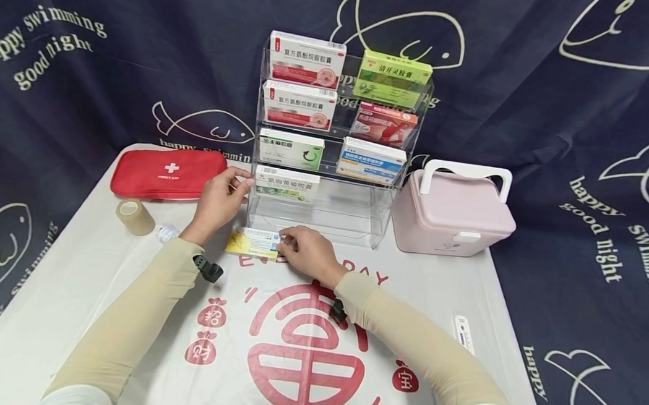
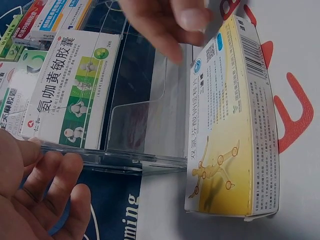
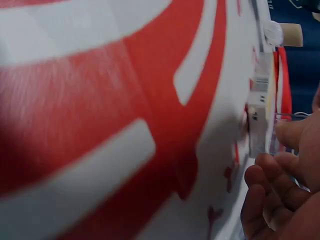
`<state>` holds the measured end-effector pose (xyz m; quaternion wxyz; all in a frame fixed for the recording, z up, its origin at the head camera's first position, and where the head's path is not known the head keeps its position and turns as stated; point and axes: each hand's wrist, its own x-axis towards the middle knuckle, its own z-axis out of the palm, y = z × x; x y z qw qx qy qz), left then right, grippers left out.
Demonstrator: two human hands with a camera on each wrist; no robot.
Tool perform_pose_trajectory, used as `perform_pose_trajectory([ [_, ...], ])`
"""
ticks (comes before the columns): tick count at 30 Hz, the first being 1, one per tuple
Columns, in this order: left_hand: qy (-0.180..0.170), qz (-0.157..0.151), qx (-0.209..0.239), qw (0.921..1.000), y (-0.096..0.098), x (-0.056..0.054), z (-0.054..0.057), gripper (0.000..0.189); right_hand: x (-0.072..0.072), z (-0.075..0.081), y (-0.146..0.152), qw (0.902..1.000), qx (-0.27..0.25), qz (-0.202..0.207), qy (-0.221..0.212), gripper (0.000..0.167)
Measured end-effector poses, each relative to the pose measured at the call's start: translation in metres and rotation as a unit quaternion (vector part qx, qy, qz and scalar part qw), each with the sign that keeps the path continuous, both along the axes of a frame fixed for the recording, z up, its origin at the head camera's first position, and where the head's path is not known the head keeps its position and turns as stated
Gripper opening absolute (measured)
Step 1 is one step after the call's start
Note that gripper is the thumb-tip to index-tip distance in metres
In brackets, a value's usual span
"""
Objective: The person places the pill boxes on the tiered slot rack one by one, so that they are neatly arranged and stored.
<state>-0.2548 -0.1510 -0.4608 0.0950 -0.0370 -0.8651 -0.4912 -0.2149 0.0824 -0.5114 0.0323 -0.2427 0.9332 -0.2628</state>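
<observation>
A yellow-and-white medicine box (image 1: pixel 252 242) is in front of the clear tiered display rack (image 1: pixel 351 219), at its lower left. My right hand (image 1: pixel 311 252) pinches the box's right end between thumb and fingers; in the right wrist view the box (image 3: pixel 258 120) shows end-on beside the fingertips. Whether the box touches the table is hard to tell. At the rack's left edge is my left hand (image 1: pixel 221 199), its loosely bent fingers touching the side by a white-and-green medicine box (image 2: pixel 75 95) in the lower part of the rack.
Higher tiers hold several medicine boxes, among them a lime-green one (image 1: pixel 392 78). A red first-aid pouch (image 1: pixel 170 173), a tape roll (image 1: pixel 135 217) and a small clear-wrapped item (image 1: pixel 167 233) lie left. To the right are a pink lidded case (image 1: pixel 452 216) and a white test stick (image 1: pixel 464 334).
</observation>
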Motion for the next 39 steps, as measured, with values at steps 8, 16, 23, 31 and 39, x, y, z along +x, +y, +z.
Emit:
perform_pose_trajectory([
  [8, -0.003, -0.002, -0.001, 1.0, 0.0, 0.0, 0.0, 0.027, -0.001, -0.004, -0.009, 0.9996, 0.026, -0.008, -0.005, 0.038],
  [16, 0.003, 0.001, -0.004, 1.0, -0.001, 0.001, -0.001, 0.027, -0.001, 0.006, -0.009, 0.9973, 0.048, 0.026, -0.049, 0.036],
  [23, -0.001, -0.003, -0.003, 1.0, 0.0, 0.001, -0.002, 0.026, 0.005, 0.01, -0.003, 0.9953, 0.028, 0.05, -0.078, 0.041],
  [31, -0.001, -0.002, -0.003, 1.0, 0.001, 0.001, -0.001, 0.026, 0.013, 0.001, 0.0, 0.996, 0.023, 0.071, -0.049, 0.051],
  [39, 0.003, 0.002, -0.007, 1.0, 0.001, 0.0, -0.001, 0.025, 0.015, -0.002, 0.001, 0.9975, 0.022, 0.059, -0.031, 0.047],
])
